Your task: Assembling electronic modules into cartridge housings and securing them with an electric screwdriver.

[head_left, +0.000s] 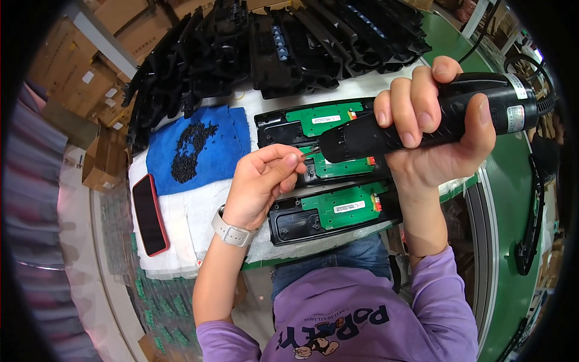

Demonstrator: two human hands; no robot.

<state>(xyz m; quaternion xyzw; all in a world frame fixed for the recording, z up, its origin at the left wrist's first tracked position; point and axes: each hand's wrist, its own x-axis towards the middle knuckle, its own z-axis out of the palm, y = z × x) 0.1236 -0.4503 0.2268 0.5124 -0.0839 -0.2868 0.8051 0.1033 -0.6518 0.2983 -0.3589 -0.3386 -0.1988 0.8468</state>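
Observation:
My right hand [422, 120] is wrapped round a black electric screwdriver [362, 136], held nearly level with its tip to the left. At that tip my left hand [265, 178] pinches a small dark screw [304, 154], mostly hidden by the fingers. Beneath both hands lie three black plastic housings with green circuit boards. The near board [341, 208] shows fully, the middle board [344, 169] is partly covered by the screwdriver, and the far board [319, 117] is partly in view. Left of them, a heap of small black screws [188, 158] rests on a blue cloth [226, 136].
Long black plastic housings [295, 54] are piled across the table's far side. A phone in a red case [150, 214] lies at the left edge. Cardboard boxes [66, 66] stand beyond the table at left. The screwdriver's cable [546, 84] runs off at right.

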